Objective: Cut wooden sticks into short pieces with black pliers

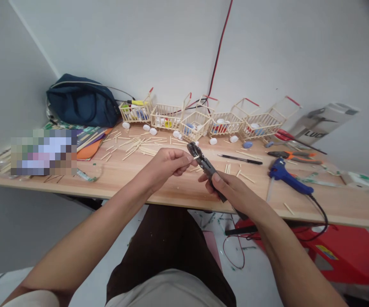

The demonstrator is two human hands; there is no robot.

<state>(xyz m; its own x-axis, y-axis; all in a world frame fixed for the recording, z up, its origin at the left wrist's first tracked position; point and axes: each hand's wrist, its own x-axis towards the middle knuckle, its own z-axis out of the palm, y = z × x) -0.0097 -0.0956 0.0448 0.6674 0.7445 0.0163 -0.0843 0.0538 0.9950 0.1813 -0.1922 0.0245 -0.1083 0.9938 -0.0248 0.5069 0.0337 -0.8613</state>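
Over the table, grey pliers are being gripped by the right hand, long axis toward 11 o'clock; a stick is being pinched by the left hand. At 12, coloured pieces are being held in carts.

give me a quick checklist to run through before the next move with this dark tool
1. Dark tool gripped in the right hand: ok.
2. Small stick pinched in the left hand, at the tool's head: ok.
3. Left fingertips safely clear of the tool's head: cannot tell, they are very close.
4. Glue gun apart from both hands: ok, it lies to the right of them.
5. Tabletop free of loose pieces: not ok, loose sticks are scattered on it.
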